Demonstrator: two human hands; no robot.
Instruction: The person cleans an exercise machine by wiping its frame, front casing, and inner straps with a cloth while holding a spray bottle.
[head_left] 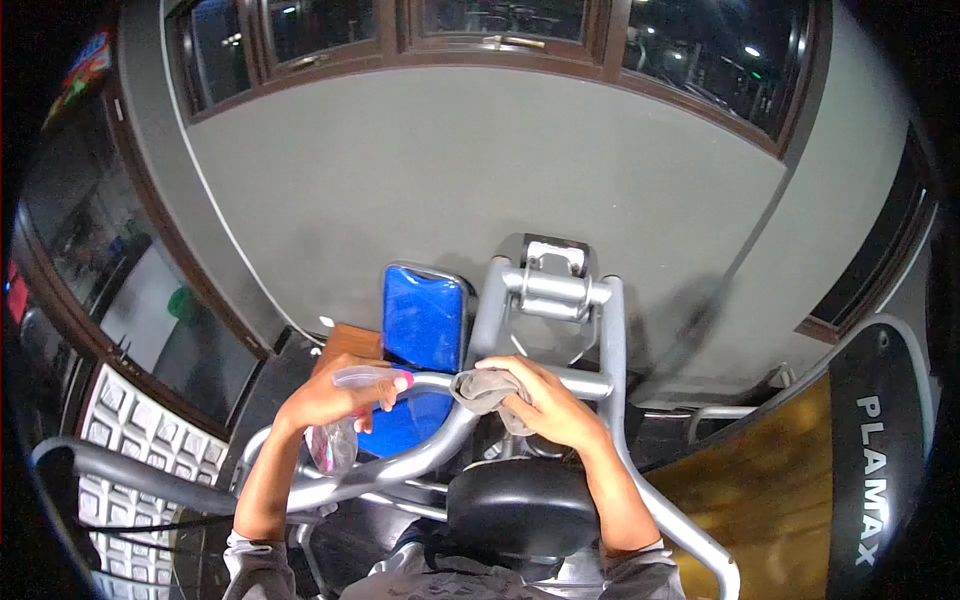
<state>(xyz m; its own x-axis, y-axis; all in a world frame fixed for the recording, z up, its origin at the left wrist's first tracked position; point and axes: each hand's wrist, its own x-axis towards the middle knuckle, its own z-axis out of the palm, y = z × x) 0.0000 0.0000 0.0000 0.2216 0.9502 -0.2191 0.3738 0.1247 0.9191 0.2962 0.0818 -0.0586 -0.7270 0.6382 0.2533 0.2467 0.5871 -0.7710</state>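
Observation:
My left hand [335, 395] is closed around a clear spray bottle [335, 446] with a pink nozzle tip; its see-through body hangs below the fingers. In my right hand [545, 400] is a crumpled grey cloth [487, 391], pressed against or right beside the silver tube frame [437, 447] of a gym machine. I cannot tell how firmly the cloth touches the tube. Behind my left hand stands the machine's blue padded backrest [424, 318], with a blue seat partly hidden below it. Nearest my body is a round black pad [523, 508].
A grey wall [480, 170] with brown-framed windows [500, 40] rises behind the machine. To the right stands a dark panel marked PLAMAX [868, 480]. A glass door [150, 270] and a white patterned panel [150, 450] are at the left. Silver tubes surround both arms.

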